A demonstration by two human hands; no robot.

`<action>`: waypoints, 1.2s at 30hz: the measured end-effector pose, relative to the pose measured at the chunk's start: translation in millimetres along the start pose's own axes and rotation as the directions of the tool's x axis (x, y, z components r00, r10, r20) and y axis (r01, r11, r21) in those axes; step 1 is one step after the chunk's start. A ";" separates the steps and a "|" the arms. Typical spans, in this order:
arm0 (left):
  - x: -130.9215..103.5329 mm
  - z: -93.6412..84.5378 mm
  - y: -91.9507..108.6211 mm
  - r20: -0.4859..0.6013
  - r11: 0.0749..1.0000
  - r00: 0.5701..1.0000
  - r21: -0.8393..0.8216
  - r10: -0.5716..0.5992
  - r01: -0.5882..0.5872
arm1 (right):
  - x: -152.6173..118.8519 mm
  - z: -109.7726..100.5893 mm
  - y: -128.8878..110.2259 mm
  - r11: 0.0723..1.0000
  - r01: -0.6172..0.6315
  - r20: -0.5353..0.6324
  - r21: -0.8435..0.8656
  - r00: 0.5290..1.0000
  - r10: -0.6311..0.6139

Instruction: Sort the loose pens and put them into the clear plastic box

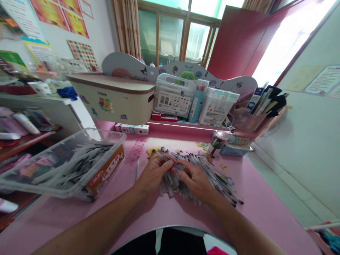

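Many thin clear pens with dark tips (212, 177) lie in a loose pile on the pink desk (111, 219). My left hand (156, 170) is closed at the pile's left side, its thumb and fingers pinched around pens. Close beside it, my right hand (192, 177) has its fingers bent together over the pens, fingertips near the left ones. What exactly sits between the right fingertips is too small to make out. One single pen (137, 169) lies apart, left of my left hand.
A clear plastic bin (71, 193) of similar pens stands at the left. Behind the pile are a small white box (132, 129), a lidded cup of pens (218, 143), a cream storage box (117, 102) and marker cases (174, 95) on a shelf.
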State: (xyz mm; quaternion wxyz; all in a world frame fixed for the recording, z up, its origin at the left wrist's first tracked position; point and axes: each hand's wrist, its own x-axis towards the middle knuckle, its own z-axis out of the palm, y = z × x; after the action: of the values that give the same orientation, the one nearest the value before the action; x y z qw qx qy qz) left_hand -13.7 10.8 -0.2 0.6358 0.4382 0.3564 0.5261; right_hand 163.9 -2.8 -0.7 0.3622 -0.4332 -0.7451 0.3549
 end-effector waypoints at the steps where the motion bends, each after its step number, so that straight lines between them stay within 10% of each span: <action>1: 0.3 -0.8 1.2 -0.016 1.000 1.000 -0.017 0.003 -0.003 | 0.1 -1.3 1.2 1.000 -0.019 -0.031 0.007 0.999 0.019; 9: -4.3 -10.6 -5.6 0.292 0.971 0.934 -0.059 -0.204 0.231 | 6.0 -7.4 3.3 0.880 -0.224 -0.111 0.418 0.949 0.295; 16: -4.7 -16.8 -8.1 0.498 0.938 0.829 -0.080 -0.254 0.336 | 4.9 -6.5 3.4 0.893 -0.294 0.002 0.342 0.950 0.312; 36: -4.4 -4.1 -11.9 0.037 0.924 0.984 -0.341 -0.173 0.175 | 2.9 2.9 4.9 0.998 -0.058 -0.214 0.017 0.975 0.060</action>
State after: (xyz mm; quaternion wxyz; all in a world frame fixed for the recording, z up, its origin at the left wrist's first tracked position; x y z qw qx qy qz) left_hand -14.1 6.5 -12.8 0.7475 0.2892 0.2949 0.5202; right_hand 162.3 0.9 -5.6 0.4320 -0.4888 -0.6868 0.3205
